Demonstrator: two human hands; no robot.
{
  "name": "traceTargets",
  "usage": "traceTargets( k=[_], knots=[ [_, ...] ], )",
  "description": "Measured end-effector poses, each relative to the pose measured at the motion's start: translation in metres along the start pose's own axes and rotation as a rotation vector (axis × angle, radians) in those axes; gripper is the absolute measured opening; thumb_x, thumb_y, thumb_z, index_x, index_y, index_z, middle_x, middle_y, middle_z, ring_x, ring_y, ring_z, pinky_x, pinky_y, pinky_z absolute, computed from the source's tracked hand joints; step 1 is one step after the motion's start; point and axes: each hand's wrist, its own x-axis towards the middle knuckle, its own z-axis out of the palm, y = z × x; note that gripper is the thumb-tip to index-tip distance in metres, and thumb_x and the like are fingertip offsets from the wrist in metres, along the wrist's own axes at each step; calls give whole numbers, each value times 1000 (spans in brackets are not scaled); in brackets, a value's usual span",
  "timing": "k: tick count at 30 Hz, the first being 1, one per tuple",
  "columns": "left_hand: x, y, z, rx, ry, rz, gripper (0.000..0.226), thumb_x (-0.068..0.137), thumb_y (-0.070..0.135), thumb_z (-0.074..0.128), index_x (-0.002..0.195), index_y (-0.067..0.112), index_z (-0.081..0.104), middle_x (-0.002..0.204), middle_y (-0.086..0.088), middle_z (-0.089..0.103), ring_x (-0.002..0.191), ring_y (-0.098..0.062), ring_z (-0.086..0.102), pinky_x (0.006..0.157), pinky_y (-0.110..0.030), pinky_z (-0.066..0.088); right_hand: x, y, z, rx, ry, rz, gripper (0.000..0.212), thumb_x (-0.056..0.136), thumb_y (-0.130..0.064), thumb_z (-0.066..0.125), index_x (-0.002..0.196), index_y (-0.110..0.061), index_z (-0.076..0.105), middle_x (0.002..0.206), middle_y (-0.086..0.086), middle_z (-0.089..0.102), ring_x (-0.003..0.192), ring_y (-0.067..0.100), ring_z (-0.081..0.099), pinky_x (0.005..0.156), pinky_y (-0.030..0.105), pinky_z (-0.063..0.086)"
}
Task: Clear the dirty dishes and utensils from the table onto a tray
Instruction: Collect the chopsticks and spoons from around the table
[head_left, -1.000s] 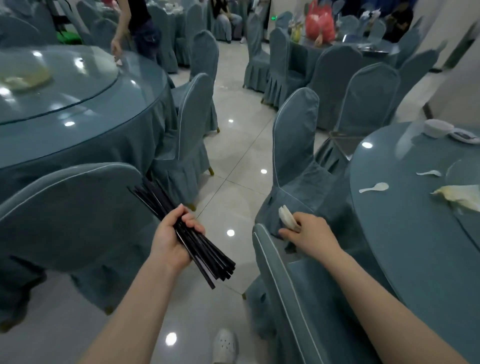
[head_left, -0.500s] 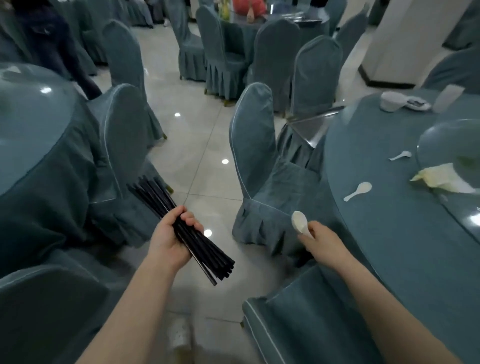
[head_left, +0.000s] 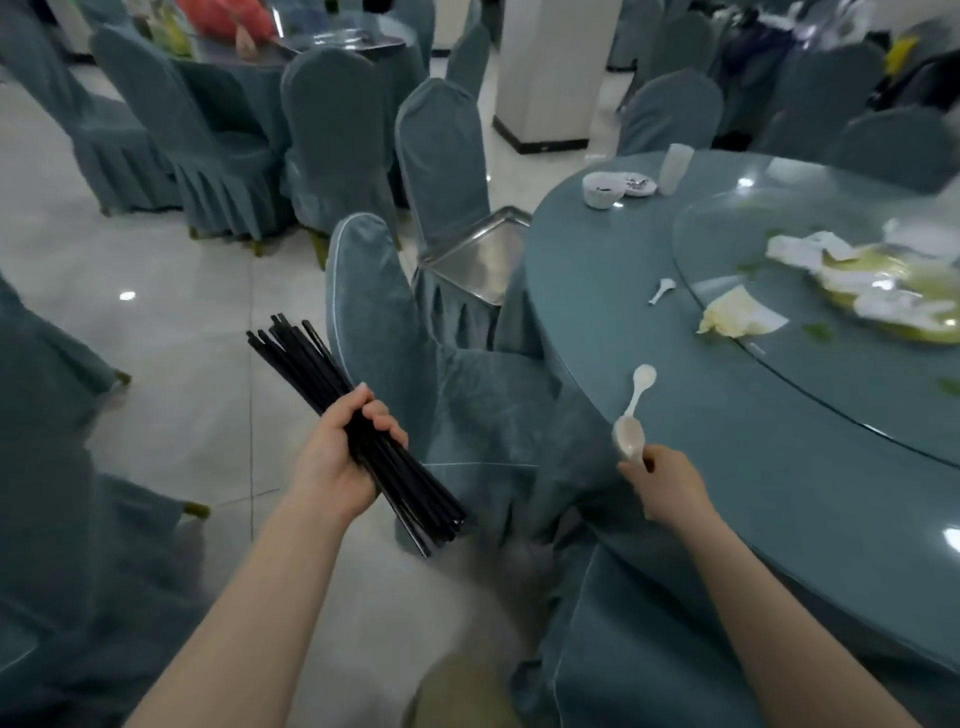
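Observation:
My left hand (head_left: 337, 457) grips a bundle of black chopsticks (head_left: 353, 426) over the floor. My right hand (head_left: 667, 486) holds white spoons (head_left: 628, 439) at the near edge of the round blue table (head_left: 727, 493). Just beyond them a white spoon (head_left: 640, 387) lies on the table. Another small white spoon (head_left: 661, 290) lies further in. A white bowl (head_left: 602, 188), a small saucer (head_left: 640, 184) and a cup (head_left: 674, 167) stand at the far edge. A metal tray (head_left: 478, 260) rests on a chair seat to the left of the table.
Covered chairs (head_left: 379, 322) crowd the table's left side and the aisle. The glass turntable (head_left: 831, 270) carries crumpled napkins (head_left: 737, 314) and food scraps. A white pillar (head_left: 550, 73) stands behind. Tiled floor (head_left: 182, 312) lies open to the left. Another laid table (head_left: 322, 41) is far back.
The view has swung right and closer to the table. My right hand has moved with its spoons up to the table edge, near the lying spoon. My left hand keeps the chopsticks.

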Motion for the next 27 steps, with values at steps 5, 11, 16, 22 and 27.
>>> traceTargets(
  k=[5,11,16,22,27],
  knots=[
    [65,18,24,27,-53,-84,17,89,20,54,73,16,52,55,7,48,46,-5,48,49,-17,47,44,0,-6,73,69,144,31,91,-24,55,64,-10,48,56,2,46,53,19,43,52,29,35],
    [156,25,63,91,-63,-122,11,83,19,57,74,17,51,56,8,47,46,-5,48,49,-17,47,135,3,-1,122,153,331,37,91,-25,56,59,-12,46,55,2,45,51,17,40,48,28,27],
    [222,25,97,144,-42,-137,19,93,21,50,75,17,51,58,8,46,47,-5,48,51,-18,48,201,4,1,101,171,505,26,93,-24,54,83,-1,59,69,9,55,59,23,51,46,28,33],
    [276,19,115,117,-9,-213,16,90,21,54,75,17,52,59,9,49,48,-5,49,52,-19,49,225,-1,5,37,239,545,31,96,-29,49,83,-2,60,75,12,63,59,25,56,50,28,37],
    [306,14,119,135,-15,-292,9,80,20,60,74,16,54,58,9,49,47,-5,51,50,-21,50,220,-5,12,-33,241,534,23,90,-31,59,89,-8,60,81,8,63,65,23,56,50,29,37]
  ],
)
